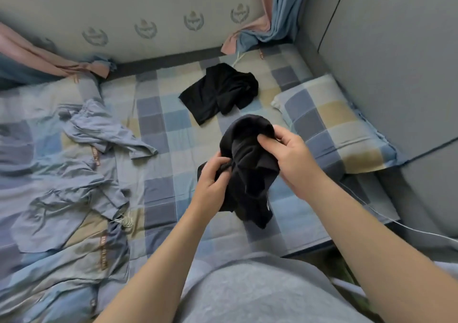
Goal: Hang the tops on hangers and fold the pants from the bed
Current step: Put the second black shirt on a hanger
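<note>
Seemingly early on, the left hand (213,176) and right hand (285,154) both pinch a bunched black garment (250,169) above the bed's (161,124) near edge, while black shorts (218,92) toward the far edge and crumpled blue-grey clothes (99,134) along the left edge look unsorted.

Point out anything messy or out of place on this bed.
Nothing is damaged or spilled. Blue garments lie crumpled on the left of the bed, black shorts lie rumpled at its far side, and the left hand and right hand grip a bunched black garment.
</note>
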A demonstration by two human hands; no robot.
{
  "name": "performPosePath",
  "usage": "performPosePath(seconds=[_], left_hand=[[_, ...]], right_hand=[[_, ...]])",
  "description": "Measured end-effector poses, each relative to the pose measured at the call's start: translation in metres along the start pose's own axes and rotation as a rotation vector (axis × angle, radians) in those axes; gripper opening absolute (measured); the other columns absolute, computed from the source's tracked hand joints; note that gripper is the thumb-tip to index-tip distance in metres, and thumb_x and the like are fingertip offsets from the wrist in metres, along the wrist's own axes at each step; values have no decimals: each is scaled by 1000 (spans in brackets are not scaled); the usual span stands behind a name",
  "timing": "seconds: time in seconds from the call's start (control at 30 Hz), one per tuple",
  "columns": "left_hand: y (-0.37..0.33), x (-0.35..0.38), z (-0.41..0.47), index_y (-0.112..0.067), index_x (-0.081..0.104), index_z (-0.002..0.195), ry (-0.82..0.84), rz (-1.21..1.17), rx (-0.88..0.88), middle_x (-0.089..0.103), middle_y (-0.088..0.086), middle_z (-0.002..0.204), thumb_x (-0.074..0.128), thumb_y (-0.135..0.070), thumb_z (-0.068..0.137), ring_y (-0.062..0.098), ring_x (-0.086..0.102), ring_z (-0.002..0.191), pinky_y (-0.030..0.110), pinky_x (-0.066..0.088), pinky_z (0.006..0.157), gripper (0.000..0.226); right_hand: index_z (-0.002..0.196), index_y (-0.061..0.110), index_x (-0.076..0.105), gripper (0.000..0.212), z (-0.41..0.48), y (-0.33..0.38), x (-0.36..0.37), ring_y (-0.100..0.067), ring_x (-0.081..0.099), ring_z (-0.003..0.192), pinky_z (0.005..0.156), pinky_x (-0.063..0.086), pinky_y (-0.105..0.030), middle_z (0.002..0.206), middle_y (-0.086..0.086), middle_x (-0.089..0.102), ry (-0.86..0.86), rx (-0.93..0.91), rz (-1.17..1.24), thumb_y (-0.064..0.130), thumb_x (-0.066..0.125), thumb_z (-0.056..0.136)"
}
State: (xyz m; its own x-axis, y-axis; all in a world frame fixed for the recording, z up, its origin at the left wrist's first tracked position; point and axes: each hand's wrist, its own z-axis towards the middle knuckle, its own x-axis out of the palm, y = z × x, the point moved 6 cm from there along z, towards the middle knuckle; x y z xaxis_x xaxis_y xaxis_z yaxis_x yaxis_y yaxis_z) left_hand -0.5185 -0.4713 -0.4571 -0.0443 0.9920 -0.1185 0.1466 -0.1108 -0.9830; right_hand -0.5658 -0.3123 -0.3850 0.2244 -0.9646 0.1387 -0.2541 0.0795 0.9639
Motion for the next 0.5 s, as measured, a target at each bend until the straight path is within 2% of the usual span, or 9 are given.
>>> performPosePath(seconds=[0.07,0.13,0.2,0.3,0.4,0.47,0.5], left_hand=[[-28,8,-1,-46,65,105,81,-122,-18,69,-9,111,50,-56,91,14,64,110,38,53,97,24],[-51,13,2,-58,60,107,105,-127,15,68,-21,111,55,-67,83,4,63,110,27,53,92,27],[-76,20,9,-52,61,114,75,-52,92,69,-22,111,69,-55,79,1,65,108,24,53,88,36],[-114,21,24,-53,67,104,-43,-39,197,73,-19,107,73,-26,90,2,68,102,28,54,89,31],[-138,13,38,-33,70,106,-54,-120,154,75,-7,105,66,-18,96,12,70,102,40,55,96,18],[-146,8,42,-21,71,110,-20,-184,95,76,0,106,65,-22,97,19,72,102,45,56,96,14],[-148,7,44,-19,71,111,-7,-224,72,76,3,106,65,-24,97,21,73,101,45,57,94,16]], right_hand=[[117,6,67,22,5,27,7,-32,69,110,95,56,-40,115,-18,72,36,-21,108,14,52,103],[121,5,65,24,11,51,13,-30,69,110,90,57,-37,117,-18,71,72,-31,213,12,50,104],[124,-2,61,26,19,69,16,-33,69,110,88,59,-38,121,-24,68,86,-42,252,9,50,103],[126,-6,57,28,29,88,14,-34,67,113,87,58,-38,123,-26,66,92,-61,282,6,52,102],[122,12,62,25,32,101,2,-21,67,114,90,54,-31,119,-7,70,124,-175,227,16,59,97],[129,28,58,41,27,98,-16,-9,60,124,96,50,-25,131,7,65,95,-264,37,28,68,90],[136,33,52,53,25,88,-22,-5,55,128,99,48,-23,138,11,60,107,-247,-43,35,72,87]])
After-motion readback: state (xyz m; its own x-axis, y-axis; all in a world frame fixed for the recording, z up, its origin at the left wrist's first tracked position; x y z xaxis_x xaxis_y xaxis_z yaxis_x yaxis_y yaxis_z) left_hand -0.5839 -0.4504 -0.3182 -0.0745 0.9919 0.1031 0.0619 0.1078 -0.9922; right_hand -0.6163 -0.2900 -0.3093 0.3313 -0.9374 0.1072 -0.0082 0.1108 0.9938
